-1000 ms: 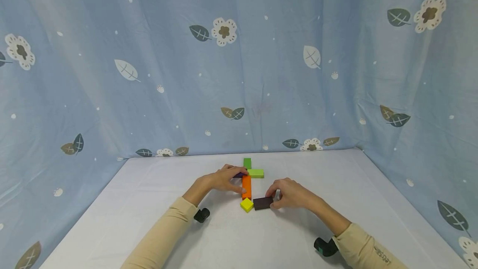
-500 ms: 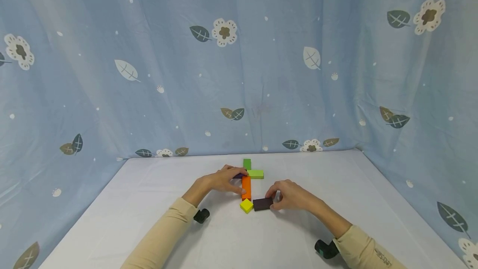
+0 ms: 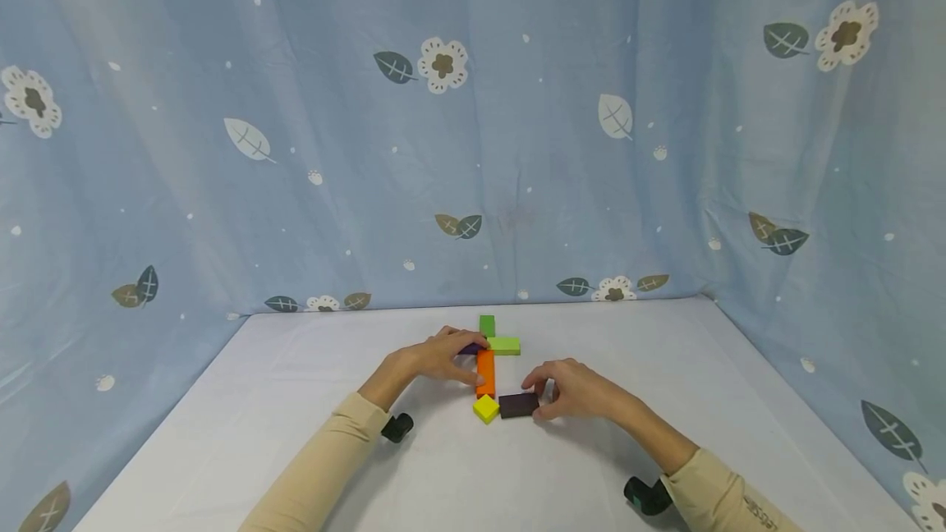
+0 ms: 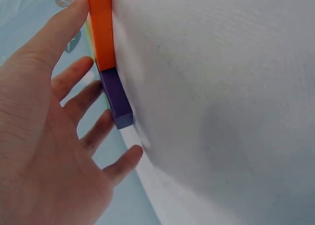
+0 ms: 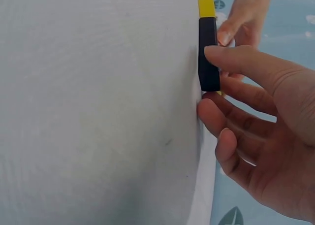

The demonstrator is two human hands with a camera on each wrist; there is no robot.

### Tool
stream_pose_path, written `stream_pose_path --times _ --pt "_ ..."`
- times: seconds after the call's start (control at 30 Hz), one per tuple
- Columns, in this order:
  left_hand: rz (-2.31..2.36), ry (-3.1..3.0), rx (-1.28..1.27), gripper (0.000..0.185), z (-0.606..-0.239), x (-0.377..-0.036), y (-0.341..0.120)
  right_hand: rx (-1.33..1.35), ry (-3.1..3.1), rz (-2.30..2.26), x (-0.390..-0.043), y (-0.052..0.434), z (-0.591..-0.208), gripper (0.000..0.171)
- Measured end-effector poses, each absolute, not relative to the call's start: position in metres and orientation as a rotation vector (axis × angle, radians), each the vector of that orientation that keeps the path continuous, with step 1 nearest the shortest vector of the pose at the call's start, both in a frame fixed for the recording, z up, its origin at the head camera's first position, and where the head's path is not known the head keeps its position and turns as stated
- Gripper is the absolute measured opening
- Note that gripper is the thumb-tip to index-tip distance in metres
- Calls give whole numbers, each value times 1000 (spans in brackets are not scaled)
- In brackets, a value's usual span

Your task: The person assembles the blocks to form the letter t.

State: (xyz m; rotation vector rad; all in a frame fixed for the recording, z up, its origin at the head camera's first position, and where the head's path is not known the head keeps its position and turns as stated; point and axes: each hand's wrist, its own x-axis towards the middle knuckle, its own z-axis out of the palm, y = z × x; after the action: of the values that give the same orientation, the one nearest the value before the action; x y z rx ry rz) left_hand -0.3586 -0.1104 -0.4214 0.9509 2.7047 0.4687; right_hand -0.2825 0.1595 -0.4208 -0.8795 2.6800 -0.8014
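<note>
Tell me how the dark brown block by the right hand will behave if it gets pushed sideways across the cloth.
The dark brown block is flat with crisp edges, so it likely slides rather than rolls or tips. It looks rigid and probably light. The white cloth may drag or bunch. The right hand pinches its end; it abuts the yellow block, likely shoving it.

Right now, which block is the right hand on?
The dark brown flat block, nearest the camera beside the yellow square. The right hand pinches its right end; the orange bar and purple block are by the left hand.
</note>
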Motion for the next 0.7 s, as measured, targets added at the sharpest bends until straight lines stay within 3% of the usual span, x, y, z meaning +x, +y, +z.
stream_pose_path --times 0.3,0.7 --pt "399 2740 969 67 -421 -361 -108 -809 2648 -848 -280 162 -418 64" --pt "329 2766 1049 66 -420 -361 -101 -795 2629 -887 -279 169 -420 64"
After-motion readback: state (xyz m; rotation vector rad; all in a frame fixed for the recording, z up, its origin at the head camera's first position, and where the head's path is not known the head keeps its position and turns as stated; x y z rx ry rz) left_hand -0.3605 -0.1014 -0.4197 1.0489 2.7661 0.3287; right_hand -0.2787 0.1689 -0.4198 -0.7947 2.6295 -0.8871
